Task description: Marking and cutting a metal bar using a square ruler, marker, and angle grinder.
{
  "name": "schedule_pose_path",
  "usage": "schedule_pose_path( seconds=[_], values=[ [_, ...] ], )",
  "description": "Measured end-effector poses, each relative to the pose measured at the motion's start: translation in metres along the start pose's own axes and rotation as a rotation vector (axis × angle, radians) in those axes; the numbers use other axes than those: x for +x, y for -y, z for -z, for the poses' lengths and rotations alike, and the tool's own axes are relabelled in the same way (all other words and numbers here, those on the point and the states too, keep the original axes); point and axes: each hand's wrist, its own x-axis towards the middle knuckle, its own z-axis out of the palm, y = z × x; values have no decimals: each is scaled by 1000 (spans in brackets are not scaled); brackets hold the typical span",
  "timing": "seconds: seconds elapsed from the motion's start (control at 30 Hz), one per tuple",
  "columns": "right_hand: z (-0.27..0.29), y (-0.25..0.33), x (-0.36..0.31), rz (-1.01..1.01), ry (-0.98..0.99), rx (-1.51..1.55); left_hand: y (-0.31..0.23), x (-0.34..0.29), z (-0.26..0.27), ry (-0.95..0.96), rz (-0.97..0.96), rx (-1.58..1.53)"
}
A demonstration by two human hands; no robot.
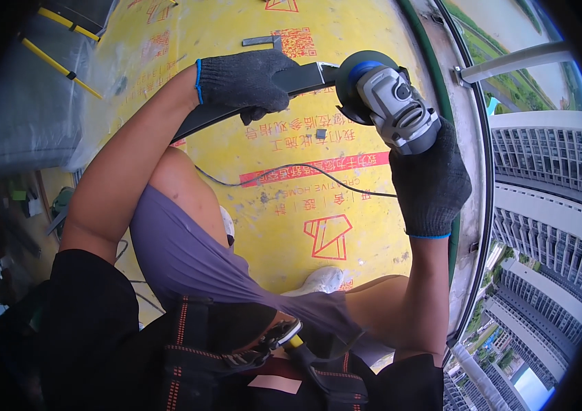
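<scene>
My left hand (246,81), in a dark knitted glove with a blue cuff, is closed round a dark metal profile (215,122). The profile runs up to the right across my knee, and a bright strip shows near its far end. In the same kind of glove, my right hand (435,183) grips the body of a grey angle grinder (395,103). The grinder's disc (347,77), blue around its centre, is at the profile's far end. Whether they touch, and whether the disc spins, I cannot tell.
A dark power cord (311,166) crosses the yellow printed floor covering (366,233). A metal angle piece (261,41) and a small offcut (320,133) lie on it. Yellow-and-black poles (61,67) stand at left. Along the right runs a ledge (468,137) beside a high drop with tall buildings outside.
</scene>
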Motion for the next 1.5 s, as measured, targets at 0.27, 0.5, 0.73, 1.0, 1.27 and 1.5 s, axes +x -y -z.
schedule_pose_path(
  seconds=[0.27,0.5,0.73,1.0,1.27,1.5],
  values=[
    [1,4,-1,80,-22,39,3,4,-1,17,-22,-47],
    [3,12,-1,56,16,-4,12,5,-1,10,-56,-82],
    [4,18,-2,76,9,27,11,3,-2,9,-84,-94],
    [5,24,-1,50,-12,49,7,3,-2,31,-70,-55],
    [2,17,0,47,19,-1,8,4,-2,30,-40,-63],
    [-3,5,-1,97,-10,-49,6,5,-2,46,-37,-57]
  ],
)
